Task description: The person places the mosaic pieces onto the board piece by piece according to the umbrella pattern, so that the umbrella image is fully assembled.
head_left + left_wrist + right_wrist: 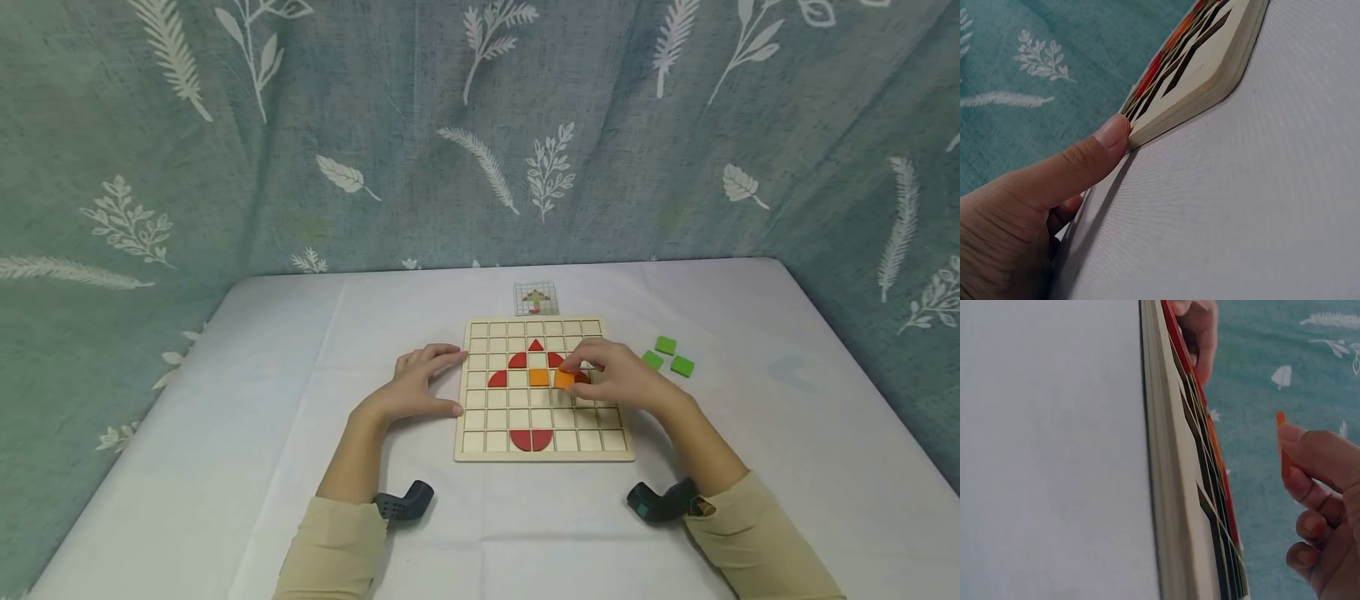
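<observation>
My right hand [628, 380] pinches an orange square tile [564, 379] between thumb and fingers over the gridded wooden board [495, 421]. In the right wrist view, the tile [1285, 464] is held on edge, apart from the board's surface. Another orange square [538, 377] lies in a cell just left of it. Red quarter-round pieces [517, 361] and a red triangle [536, 345] sit on the grid, and two more quarter-rounds [531, 440] lie side by side in the bottom row. With fingers spread, my left hand [412, 387] touches the board's left edge; its thumb [1113, 131] rests near a corner.
Three green square tiles [682, 366] lie on the white cloth right of the board. Behind the board is a small card [536, 298] printed with a coloured grid pattern. A leaf-patterned curtain [420, 167] hangs along the back of the table.
</observation>
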`<state>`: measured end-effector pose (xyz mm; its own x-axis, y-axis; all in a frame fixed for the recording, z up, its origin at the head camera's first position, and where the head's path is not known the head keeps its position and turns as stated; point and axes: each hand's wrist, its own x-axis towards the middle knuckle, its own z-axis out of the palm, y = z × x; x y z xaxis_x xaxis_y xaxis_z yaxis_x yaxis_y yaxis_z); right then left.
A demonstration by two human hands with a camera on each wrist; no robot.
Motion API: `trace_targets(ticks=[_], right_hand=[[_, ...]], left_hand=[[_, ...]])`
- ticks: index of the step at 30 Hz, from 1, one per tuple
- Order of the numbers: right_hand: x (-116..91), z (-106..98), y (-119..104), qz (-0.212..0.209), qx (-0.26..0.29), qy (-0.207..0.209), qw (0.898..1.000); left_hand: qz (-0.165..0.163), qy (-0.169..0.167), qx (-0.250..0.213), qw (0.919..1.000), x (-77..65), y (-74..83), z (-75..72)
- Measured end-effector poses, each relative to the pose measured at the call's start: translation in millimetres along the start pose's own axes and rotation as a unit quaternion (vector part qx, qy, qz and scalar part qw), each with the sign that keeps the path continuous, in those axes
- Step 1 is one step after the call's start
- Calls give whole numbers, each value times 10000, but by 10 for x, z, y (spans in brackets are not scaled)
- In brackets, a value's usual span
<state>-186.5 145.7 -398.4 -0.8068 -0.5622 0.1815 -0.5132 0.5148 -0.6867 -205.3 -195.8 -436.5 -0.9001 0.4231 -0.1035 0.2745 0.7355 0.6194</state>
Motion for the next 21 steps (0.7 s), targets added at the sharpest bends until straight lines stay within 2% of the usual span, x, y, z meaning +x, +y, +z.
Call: trace_targets(ticks=[4, 9, 16, 21], right_hand=[[18, 47, -45, -197, -22, -24, 9998], [29, 119, -95, -202, -15, -131, 9997], [29, 221, -107, -301, -252, -363, 9986], [21, 265, -111, -275, -484, -540, 9970]], left_hand=[[8, 6, 30, 10000, 12, 2, 1], [15, 28, 49, 10000, 1, 23, -14], [-115, 35, -4, 9999, -25, 37, -17], [-43, 55, -13, 10000, -7, 20, 0]])
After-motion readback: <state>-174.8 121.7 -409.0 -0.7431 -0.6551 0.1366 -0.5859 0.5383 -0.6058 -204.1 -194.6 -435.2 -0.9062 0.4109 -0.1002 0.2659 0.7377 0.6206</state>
